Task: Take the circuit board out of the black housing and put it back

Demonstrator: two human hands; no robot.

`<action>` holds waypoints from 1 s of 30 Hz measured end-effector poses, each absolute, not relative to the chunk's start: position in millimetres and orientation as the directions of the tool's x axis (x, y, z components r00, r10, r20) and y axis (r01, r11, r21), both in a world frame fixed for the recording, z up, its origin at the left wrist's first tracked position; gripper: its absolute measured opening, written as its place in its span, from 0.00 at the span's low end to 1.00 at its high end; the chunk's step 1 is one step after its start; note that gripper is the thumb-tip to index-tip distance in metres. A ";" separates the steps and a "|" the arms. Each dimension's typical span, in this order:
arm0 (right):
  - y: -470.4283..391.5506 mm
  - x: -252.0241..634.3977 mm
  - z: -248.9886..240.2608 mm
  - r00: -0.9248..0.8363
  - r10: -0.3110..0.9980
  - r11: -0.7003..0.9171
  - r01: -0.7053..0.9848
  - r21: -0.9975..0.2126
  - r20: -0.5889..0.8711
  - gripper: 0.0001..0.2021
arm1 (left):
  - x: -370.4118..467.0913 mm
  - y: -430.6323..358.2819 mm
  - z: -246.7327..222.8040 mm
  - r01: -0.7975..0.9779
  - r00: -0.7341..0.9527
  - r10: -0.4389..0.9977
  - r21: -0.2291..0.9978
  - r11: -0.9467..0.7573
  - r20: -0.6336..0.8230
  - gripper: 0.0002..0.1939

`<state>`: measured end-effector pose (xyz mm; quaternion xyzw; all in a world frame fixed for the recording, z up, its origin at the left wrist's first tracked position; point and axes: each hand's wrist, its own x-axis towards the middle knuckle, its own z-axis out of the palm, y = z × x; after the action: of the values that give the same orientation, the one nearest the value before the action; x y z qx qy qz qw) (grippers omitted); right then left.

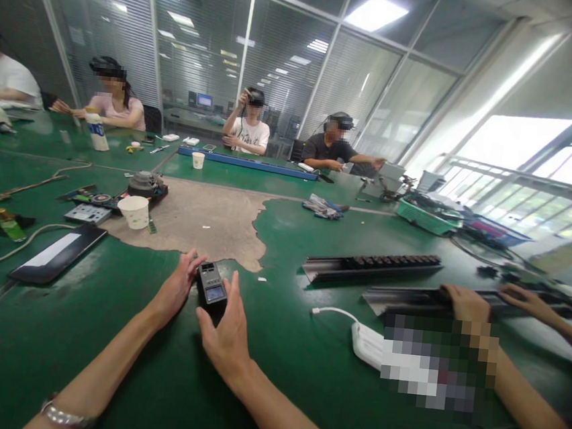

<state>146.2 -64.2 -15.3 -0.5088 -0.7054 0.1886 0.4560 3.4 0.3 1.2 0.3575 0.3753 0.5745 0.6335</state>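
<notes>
In front of me at the middle of the table is a small black box-shaped device (212,287), with a little lit screen at its near end. My left hand (178,288) has its fingertips against the far left edge of the device. Around its near right end, the thumb and fingers of my right hand (230,334) lie on either side. Both hands steady the device between them. Its underside is hidden, so I cannot tell whether it rests on the green table (148,383) or is slightly raised.
A bare brownish patch (205,217) lies beyond my hands, with a paper cup (134,212) on its left. A dark flat panel (59,253) is at left. On the right are metal rails (372,268), a white adapter (367,344) and another person's hands (467,306). Several people sit opposite.
</notes>
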 end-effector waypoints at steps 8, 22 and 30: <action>-60.0 147.3 -12.8 -0.020 0.926 0.353 0.399 -0.846 0.377 0.43 | 5.4 2.3 -1.6 -0.478 0.044 0.996 0.874 0.085 -0.072 0.38; -46.0 181.5 26.1 0.102 0.881 0.419 0.282 -0.863 0.461 0.42 | 1.2 2.2 -5.9 -0.525 0.008 0.998 0.850 0.051 -0.055 0.39; -47.4 205.1 -6.0 0.111 0.913 0.325 0.382 -0.865 0.393 0.42 | 1.9 4.5 -6.7 -0.510 0.010 0.998 0.858 0.062 -0.066 0.40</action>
<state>205.1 -47.4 -6.0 -0.5240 -0.6179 0.2505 0.5301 1.9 4.5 -6.7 0.3310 0.3680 0.5995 0.6289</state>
